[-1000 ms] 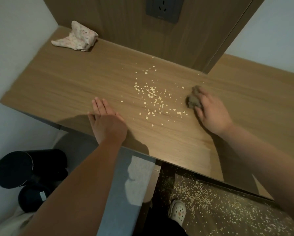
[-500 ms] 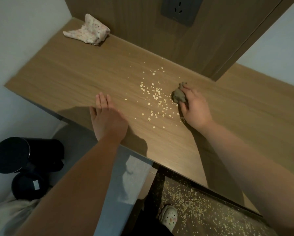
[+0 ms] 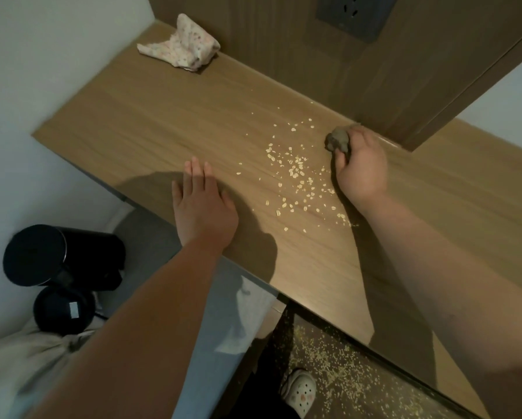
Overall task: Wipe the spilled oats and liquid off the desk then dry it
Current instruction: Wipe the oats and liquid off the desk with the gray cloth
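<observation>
The grey rag (image 3: 338, 142) is bunched into a lump with no clear long axis; one tip pokes toward the back panel. It sits on the table (image 3: 151, 122) at the far edge, and the right hand (image 3: 361, 167) curls its fingers (image 3: 358, 136) round it from the right. Oats (image 3: 299, 173) lie scattered between the rag and the left hand (image 3: 204, 207), which rests flat with its fingers pressed together. A floral cloth (image 3: 179, 46) lies in the far left corner. More oats cover the floor (image 3: 338, 367).
</observation>
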{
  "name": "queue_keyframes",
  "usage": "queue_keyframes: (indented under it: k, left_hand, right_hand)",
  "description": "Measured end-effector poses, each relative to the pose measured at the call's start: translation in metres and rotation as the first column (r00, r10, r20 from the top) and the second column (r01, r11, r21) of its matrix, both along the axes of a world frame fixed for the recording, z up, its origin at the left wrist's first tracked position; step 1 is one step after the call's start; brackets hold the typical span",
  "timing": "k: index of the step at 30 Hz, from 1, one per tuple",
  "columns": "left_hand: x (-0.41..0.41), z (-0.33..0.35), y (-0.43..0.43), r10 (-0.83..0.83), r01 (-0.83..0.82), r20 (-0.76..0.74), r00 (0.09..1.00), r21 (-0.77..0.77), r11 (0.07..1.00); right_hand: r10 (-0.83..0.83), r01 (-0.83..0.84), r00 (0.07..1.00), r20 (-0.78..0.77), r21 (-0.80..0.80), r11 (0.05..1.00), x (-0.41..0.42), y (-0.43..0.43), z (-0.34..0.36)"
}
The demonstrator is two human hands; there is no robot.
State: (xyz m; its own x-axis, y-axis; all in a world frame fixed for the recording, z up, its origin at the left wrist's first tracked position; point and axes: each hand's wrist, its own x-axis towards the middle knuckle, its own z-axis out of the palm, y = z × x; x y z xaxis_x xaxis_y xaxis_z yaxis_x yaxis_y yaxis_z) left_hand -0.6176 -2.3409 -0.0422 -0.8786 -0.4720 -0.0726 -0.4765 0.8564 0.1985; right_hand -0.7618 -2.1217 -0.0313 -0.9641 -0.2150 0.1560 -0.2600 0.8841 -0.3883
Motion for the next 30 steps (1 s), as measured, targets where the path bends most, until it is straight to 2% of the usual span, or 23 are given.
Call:
queue_keyframes:
  k: [3, 6, 8, 9, 12, 15, 17, 20, 21, 24, 27, 29, 30]
  left_hand:
    - [0.000, -0.002, 0.000, 0.000, 0.000, 0.003, 1.000, -0.004, 1.000]
    - [0.001, -0.003, 0.000, 0.005, -0.005, -0.006, 1.000, -0.005, 1.000]
    - [0.000, -0.002, 0.000, 0.008, -0.008, -0.008, 1.000, 0.003, 1.000]
    - [0.000, -0.002, 0.000, 0.009, -0.009, -0.003, 1.000, 0.004, 1.000]
    - [0.000, -0.001, 0.000, 0.019, -0.018, -0.002, 1.000, 0.014, 1.000]
    - [0.001, -0.001, 0.001, 0.024, -0.024, -0.011, 1.000, 0.018, 1.000]
    - [0.001, 0.000, 0.001, 0.025, -0.025, -0.006, 1.000, 0.009, 1.000]
    - [0.001, 0.003, 0.002, 0.018, -0.018, 0.021, 1.000, -0.015, 1.000]
    - [0.001, 0.003, 0.002, 0.018, -0.018, 0.026, 0.999, -0.018, 1.000]
    - [0.000, 0.003, 0.002, 0.020, -0.020, 0.028, 0.999, -0.015, 1.000]
    - [0.001, 0.002, 0.000, 0.016, -0.016, 0.030, 0.999, -0.029, 0.999]
    - [0.000, 0.002, 0.000, 0.010, -0.009, 0.033, 0.999, -0.026, 1.000]
    - [0.001, 0.002, 0.001, 0.009, -0.009, 0.030, 1.000, -0.026, 1.000]
  right_hand:
    - [0.153, -0.150, 0.987, 0.042, -0.076, 0.986, 0.016, -0.013, 0.004]
    - [0.356, -0.347, 0.931, 0.085, -0.102, 0.932, 0.044, -0.011, 0.007]
    - [0.401, -0.377, 0.904, 0.146, -0.171, 0.911, 0.051, -0.002, 0.013]
    - [0.360, -0.325, 0.917, 0.170, -0.205, 0.923, 0.049, 0.003, 0.020]
    - [0.071, -0.012, 0.974, 0.214, -0.265, 0.964, 0.031, 0.046, 0.030]
    - [-0.081, 0.101, 0.962, 0.259, -0.063, 0.993, 0.039, 0.100, 0.026]
    - [-0.114, 0.112, 0.977, 0.179, 0.023, 0.993, 0.056, 0.108, 0.013]
    - [-0.302, 0.306, 0.950, 0.083, -0.040, 0.951, 0.084, 0.059, 0.001]
    - [-0.290, 0.294, 0.954, 0.070, -0.048, 0.955, 0.094, 0.035, -0.001]
    - [-0.052, 0.055, 0.995, 0.087, -0.036, 0.998, 0.119, -0.010, -0.005]
    - [0.099, -0.096, 0.987, 0.124, -0.033, 0.995, 0.109, 0.004, -0.001]
    - [0.027, -0.031, 0.997, 0.078, 0.052, 0.998, 0.092, 0.037, -0.001]
    - [-0.094, 0.089, 0.993, 0.073, 0.076, 0.993, 0.081, 0.057, -0.002]
